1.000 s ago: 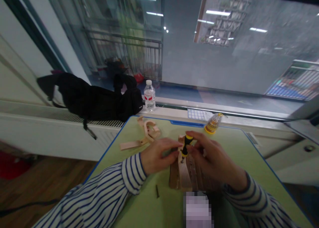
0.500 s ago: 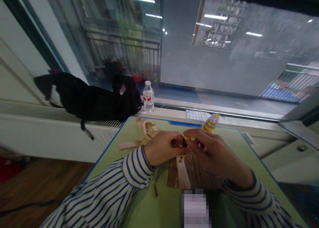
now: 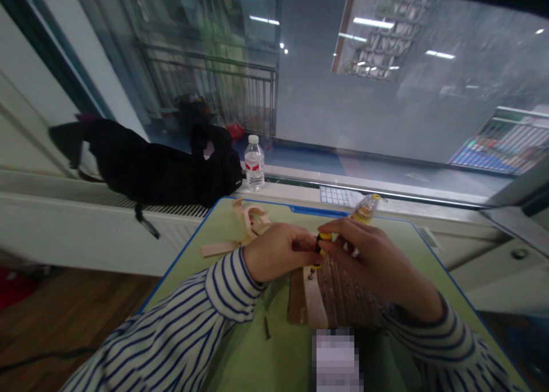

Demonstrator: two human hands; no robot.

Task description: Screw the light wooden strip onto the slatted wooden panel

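Observation:
A small screwdriver [image 3: 318,249] with a yellow and black handle stands nearly upright, its tip down at a screw [image 3: 310,276] on a pale wooden strip [image 3: 315,303]. My left hand [image 3: 281,252] is closed around the lower part of the handle. Fingers of my right hand [image 3: 364,258] pinch the yellow top end. Beneath the strip lies a brown corrugated board [image 3: 297,309], partly covered by my right hand. Another screw [image 3: 267,327] rests on the green table to the left of the board.
Joined wooden pieces [image 3: 253,220] lie on the green table [image 3: 240,358] beyond my left hand. A clear bottle with yellow parts [image 3: 364,208] is behind my right hand. On the sill stand a water bottle [image 3: 254,163] and a black bag [image 3: 163,172]. A blurred-out object [image 3: 337,360] is at the near edge.
More of the yellow handle top now shows between my right fingers, which have shifted slightly on it. My left hand keeps its grip. The whole view has moved a little.

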